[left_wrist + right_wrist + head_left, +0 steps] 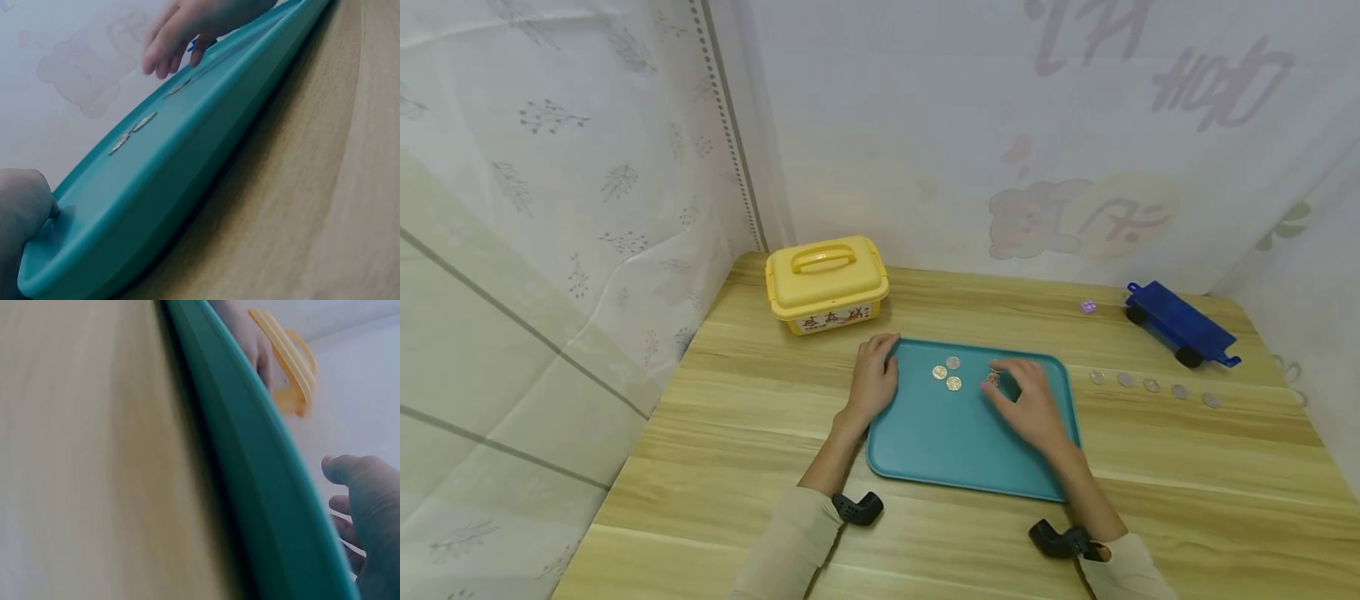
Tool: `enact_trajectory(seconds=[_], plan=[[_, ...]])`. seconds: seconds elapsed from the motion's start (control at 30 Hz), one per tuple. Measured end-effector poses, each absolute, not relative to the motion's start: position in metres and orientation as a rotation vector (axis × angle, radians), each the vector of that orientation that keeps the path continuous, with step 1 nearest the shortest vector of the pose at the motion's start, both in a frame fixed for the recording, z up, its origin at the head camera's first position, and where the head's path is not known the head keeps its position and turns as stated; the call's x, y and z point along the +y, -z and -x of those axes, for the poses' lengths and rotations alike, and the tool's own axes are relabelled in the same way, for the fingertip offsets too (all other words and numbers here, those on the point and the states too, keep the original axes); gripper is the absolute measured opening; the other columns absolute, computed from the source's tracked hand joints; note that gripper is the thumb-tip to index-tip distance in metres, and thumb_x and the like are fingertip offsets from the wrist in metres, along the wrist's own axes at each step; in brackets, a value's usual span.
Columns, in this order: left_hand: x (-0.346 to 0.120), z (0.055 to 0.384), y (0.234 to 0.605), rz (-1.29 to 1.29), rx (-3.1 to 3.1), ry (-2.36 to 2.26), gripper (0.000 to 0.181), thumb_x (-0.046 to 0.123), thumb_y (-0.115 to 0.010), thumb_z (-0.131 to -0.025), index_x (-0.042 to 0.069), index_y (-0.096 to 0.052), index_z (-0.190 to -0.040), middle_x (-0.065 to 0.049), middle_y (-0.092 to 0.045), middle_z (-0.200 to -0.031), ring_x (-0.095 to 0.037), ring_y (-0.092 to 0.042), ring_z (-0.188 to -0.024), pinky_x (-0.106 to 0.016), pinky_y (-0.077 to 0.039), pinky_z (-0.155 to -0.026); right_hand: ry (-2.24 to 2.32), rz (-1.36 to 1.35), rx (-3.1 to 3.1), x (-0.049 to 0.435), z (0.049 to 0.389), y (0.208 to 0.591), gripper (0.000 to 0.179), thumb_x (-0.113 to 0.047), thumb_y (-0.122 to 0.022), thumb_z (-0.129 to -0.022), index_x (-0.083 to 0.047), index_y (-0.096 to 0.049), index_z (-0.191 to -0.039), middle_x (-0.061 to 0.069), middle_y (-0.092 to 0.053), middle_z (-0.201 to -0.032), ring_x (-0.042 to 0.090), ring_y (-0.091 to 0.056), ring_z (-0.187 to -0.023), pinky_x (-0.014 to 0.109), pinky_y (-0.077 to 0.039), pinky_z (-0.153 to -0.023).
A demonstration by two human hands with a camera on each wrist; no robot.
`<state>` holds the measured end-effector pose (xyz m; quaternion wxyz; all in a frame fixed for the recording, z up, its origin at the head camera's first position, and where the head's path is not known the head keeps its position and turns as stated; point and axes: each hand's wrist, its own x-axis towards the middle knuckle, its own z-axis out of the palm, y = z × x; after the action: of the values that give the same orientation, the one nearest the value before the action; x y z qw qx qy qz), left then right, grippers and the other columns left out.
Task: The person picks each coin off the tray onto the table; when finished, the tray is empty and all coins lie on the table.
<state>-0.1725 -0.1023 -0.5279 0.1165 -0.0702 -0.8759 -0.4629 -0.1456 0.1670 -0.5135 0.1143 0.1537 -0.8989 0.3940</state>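
Note:
A teal rectangular tray (962,442) lies on the wooden table. My left hand (874,379) holds its far left corner, the thumb over the rim inside the tray. Three coins (953,383) form a small cluster on the tray, left of its middle. Farther right, my right hand (1028,404) hovers over more coins (993,379), its thumb and fingers spread apart and partly hiding them. In the right wrist view the right hand (369,506) shows a gap between thumb and fingers, with nothing held.
A yellow lidded box (827,283) with a handle stands behind the tray's left corner. Right of the tray, several coins (1152,385) lie in a row. Behind them are a blue toy trailer (1180,321) and a small purple block (1087,307). Printed curtains (925,167) enclose the table.

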Motion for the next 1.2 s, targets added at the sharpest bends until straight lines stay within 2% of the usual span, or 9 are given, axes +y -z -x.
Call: enact_trajectory(seconds=[0.37,0.63,0.9,1.07,1.2], plan=[[-0.102,0.173,0.528,0.217,-2.556,1.35,0.04,-0.001,-0.054,-0.097,-0.002,-0.058,-0.137,-0.019,-0.058,-0.134,-0.036,-0.05,-0.122,-0.049,-0.044,-0.105,-0.788,-0.546,-2.672,0.123,0.147,0.517,0.035,-0.033,-0.077,-0.085,-0.011,-0.073,-0.111,0.009,-0.071,-0.111,0.033,-0.055,-0.11,0.053,-0.042,-0.092],[-0.103,0.172,0.53,0.229,-2.546,1.351,0.039,-0.002,-0.054,-0.097,-0.003,-0.058,-0.136,-0.019,-0.058,-0.134,-0.037,-0.05,-0.122,-0.05,-0.045,-0.104,-0.772,-0.543,-2.606,0.114,0.146,0.528,0.023,-0.024,-0.078,-0.085,-0.009,-0.075,-0.102,0.008,-0.07,-0.102,0.028,-0.053,-0.099,0.047,-0.039,-0.083],[-0.103,0.173,0.531,0.231,-2.541,1.336,0.04,-0.002,-0.054,-0.096,-0.003,-0.058,-0.136,-0.019,-0.058,-0.133,-0.037,-0.051,-0.121,-0.05,-0.045,-0.104,-0.778,-0.459,-2.685,0.113,0.146,0.524,0.021,-0.027,-0.072,-0.09,-0.011,-0.075,-0.104,0.008,-0.067,-0.104,0.03,-0.051,-0.105,0.045,-0.037,-0.084],[-0.103,0.175,0.531,0.231,-2.546,1.329,0.039,-0.001,-0.054,-0.097,-0.002,-0.058,-0.136,-0.018,-0.058,-0.134,-0.036,-0.05,-0.121,-0.049,-0.045,-0.104,-0.806,-0.398,-2.709,0.112,0.147,0.522,0.021,-0.026,-0.072,-0.087,-0.01,-0.073,-0.1,0.01,-0.067,-0.105,0.032,-0.051,-0.108,0.046,-0.036,-0.086],[-0.103,0.174,0.532,0.23,-2.554,1.331,0.039,-0.001,-0.054,-0.097,-0.003,-0.058,-0.136,-0.019,-0.059,-0.133,-0.037,-0.051,-0.121,-0.049,-0.045,-0.105,-0.818,-0.399,-2.67,0.113,0.147,0.524,0.016,-0.021,-0.072,-0.085,-0.01,-0.07,-0.097,0.009,-0.069,-0.098,0.03,-0.053,-0.099,0.046,-0.034,-0.086]])
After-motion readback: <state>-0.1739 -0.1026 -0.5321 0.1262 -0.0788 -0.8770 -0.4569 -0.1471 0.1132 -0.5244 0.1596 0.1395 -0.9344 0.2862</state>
